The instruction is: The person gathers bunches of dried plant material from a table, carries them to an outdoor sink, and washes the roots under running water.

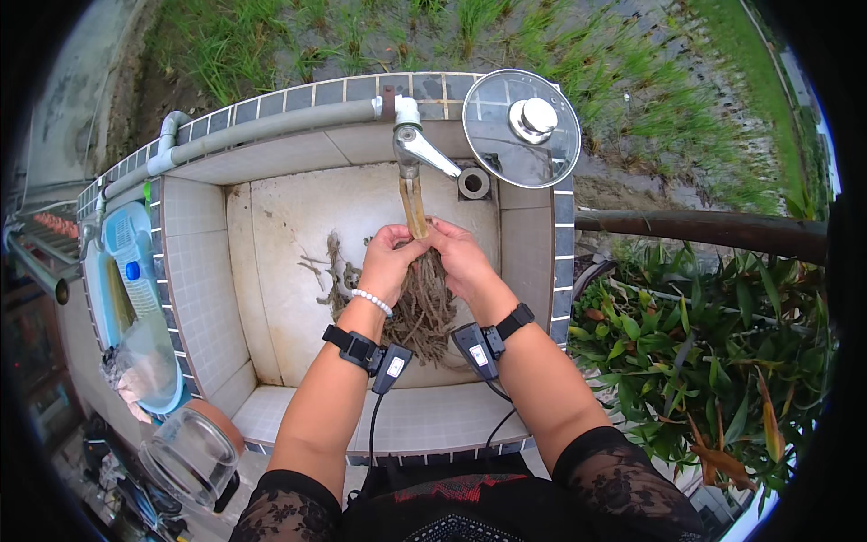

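Observation:
My left hand [391, 261] and my right hand [455, 254] meet under a metal tap [408, 152] with a lever handle. A yellowish, tube-like piece [413, 206] hangs from the tap's spout, and its lower end lies between my fingertips. Below it a bundle of brown, root-like plant matter [425, 305] hangs or lies; my fingers are at its top, and how they grip it is partly hidden. Looser brown-green strands [333, 271] lie on the basin floor [291, 223] left of my left hand.
A glass pot lid [498, 152] with a metal knob rests on the tiled rim at the back right, near a round drain pipe [473, 183]. A grey pipe [271, 129] follows the back rim. Left stand a blue plastic basket [129, 230] and a clear container [183, 454]. Leafy plants [704, 339] grow at right.

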Available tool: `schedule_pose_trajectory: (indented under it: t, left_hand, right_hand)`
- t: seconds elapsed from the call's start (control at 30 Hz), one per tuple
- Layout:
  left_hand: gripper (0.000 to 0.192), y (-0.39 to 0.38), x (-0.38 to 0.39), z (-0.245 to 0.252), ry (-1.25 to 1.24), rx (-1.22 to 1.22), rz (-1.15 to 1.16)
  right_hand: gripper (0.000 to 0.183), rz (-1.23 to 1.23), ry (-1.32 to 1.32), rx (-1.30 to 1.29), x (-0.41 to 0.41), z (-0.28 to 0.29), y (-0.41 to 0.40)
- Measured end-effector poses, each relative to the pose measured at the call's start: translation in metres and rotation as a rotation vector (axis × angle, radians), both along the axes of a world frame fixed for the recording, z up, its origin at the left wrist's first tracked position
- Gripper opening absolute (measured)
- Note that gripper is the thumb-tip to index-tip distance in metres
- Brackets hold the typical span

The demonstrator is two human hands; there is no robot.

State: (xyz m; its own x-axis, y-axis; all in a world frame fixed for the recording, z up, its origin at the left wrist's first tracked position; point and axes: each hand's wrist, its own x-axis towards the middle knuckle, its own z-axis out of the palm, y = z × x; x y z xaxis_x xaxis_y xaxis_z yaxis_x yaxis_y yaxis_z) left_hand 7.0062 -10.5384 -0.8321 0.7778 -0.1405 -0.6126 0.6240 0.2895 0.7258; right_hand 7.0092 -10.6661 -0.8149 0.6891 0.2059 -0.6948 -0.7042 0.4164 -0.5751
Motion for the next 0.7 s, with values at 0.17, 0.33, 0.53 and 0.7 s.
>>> schedule_pose_trajectory:
  t: [0.17, 0.33, 0.53, 0.7]
  left_hand:
    - [0.029, -0.011, 0.011, 0.027, 0.187, 0.240, -0.281]
    - [0.038, -0.004, -0.003, 0.004, 0.151, 0.252, -0.474]
    - [0.040, -0.013, -0.009, 0.014, 0.300, 0.179, -0.419]
    - [0.024, 0.002, -0.006, 0.021, 0.171, -0.010, -0.012]
  right_hand:
    - [0.028, -0.183, 0.038, 0.098, 0.010, -0.016, -0.003]
    - [0.031, -0.373, 0.158, 0.216, 0.020, -0.022, -0.006]
    - [0.028, -0.180, 0.082, 0.621, 0.019, -0.040, -0.025]
    - [0.023, 0.022, 0.056, 0.095, 0.023, -0.007, -0.002]
